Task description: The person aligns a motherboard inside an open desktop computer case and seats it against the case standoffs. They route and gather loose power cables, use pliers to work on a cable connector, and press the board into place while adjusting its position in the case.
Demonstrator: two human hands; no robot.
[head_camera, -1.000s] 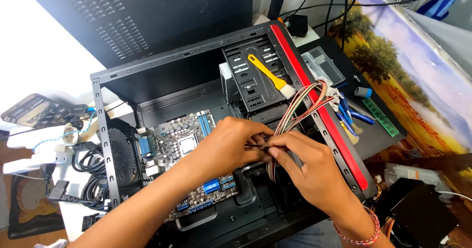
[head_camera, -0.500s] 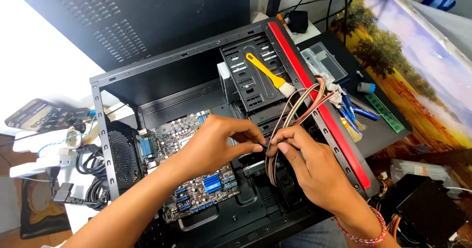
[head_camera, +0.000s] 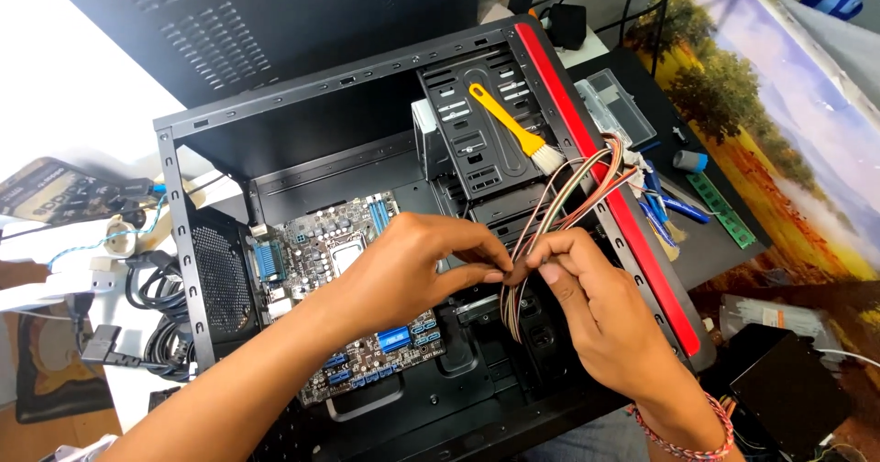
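both hands meet over the open computer case (head_camera: 211, 123), which lies on its side so the inside faces up. the left hand (head_camera: 412, 265) and right hand (head_camera: 596, 311) pinch the same bundle of thin wires (head_camera: 559, 196) between fingertips, keeping the strands gathered. the bundle arcs up beyond the right hand. a motherboard (head_camera: 321, 251) sits beside the left hand; a yellow brush (head_camera: 513, 132) rests beyond both.

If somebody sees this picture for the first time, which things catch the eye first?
In the middle, the left hand and right hand pinch a bundle of coloured wires over the open black computer case. A yellow brush lies on the drive cage above, and a red strip runs along the case's right edge.
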